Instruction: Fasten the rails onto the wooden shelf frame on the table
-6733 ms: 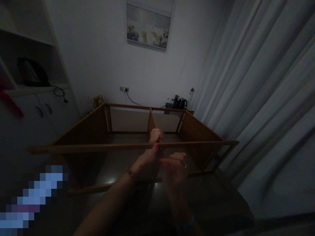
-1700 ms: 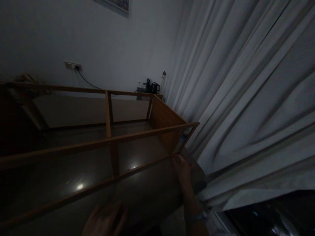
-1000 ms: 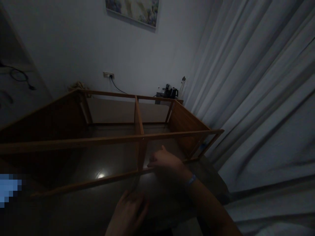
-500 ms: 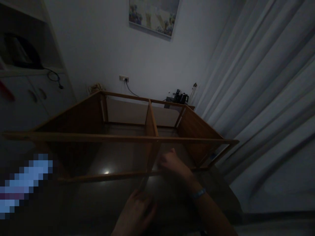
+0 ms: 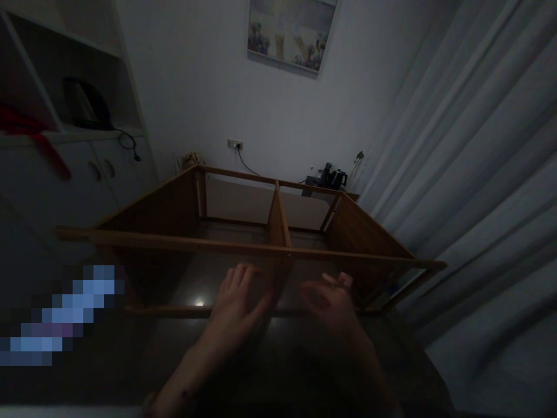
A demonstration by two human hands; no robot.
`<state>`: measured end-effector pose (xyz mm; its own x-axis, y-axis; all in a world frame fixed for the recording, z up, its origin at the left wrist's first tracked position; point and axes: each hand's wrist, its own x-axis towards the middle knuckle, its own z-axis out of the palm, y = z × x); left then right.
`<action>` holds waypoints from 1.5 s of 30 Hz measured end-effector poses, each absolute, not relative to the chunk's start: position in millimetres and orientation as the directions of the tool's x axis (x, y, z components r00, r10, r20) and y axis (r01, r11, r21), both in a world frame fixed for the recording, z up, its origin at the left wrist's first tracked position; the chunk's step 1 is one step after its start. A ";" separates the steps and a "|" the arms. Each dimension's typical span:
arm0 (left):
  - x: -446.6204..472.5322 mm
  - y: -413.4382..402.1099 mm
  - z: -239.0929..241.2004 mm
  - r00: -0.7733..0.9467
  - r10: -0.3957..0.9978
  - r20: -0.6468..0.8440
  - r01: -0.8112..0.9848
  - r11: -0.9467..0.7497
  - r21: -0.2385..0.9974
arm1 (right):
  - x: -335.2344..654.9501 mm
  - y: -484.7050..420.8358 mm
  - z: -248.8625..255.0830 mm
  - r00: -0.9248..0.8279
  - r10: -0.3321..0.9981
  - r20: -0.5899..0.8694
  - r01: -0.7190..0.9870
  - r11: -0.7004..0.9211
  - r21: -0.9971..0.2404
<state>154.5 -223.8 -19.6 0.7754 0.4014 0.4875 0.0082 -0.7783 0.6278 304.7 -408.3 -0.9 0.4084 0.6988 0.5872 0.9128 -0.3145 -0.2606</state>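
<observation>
A brown wooden shelf frame point(image 5: 174, 241), with side panels and a middle divider point(image 5: 282, 217), lies across a dark, shiny table point(image 5: 278, 366). My left hand point(image 5: 237, 299) is open in front of the frame's left bay, close to the divider, thumb apart from the fingers and nothing seen in it. To the right of the divider is my right hand point(image 5: 335, 302), blurred, with curled fingers. A short pale stick point(image 5: 329, 280) shows between those fingers; its exact kind is too dim to make out.
On the left, a white cabinet point(image 5: 82, 157) holds a kettle point(image 5: 87, 104) and a red cloth point(image 5: 47, 151). Long pale curtains point(image 5: 478, 191) hang at the right. Behind the frame, dark appliances point(image 5: 333, 177) stand near the wall beside a socket point(image 5: 235, 144).
My left hand has risen forward from the table to the frame and spread its fingers. My right hand has moved right, away from the divider. The view has shifted left.
</observation>
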 end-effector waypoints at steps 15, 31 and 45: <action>265.0 -193.4 15.8 0.222 0.084 0.971 -0.790 -0.569 0.230 | 283.3 -387.0 107.2 -0.137 0.308 0.941 0.955 -0.211 0.208; 272.2 -189.2 37.9 0.406 -0.114 0.907 -0.684 -0.696 0.219 | 293.6 -395.5 126.2 0.016 0.498 0.867 0.952 -0.273 0.139; 281.6 -190.2 44.5 0.302 -0.255 0.919 -0.719 -0.694 0.044 | 290.6 -417.0 131.2 0.155 0.692 0.705 0.949 -0.303 0.089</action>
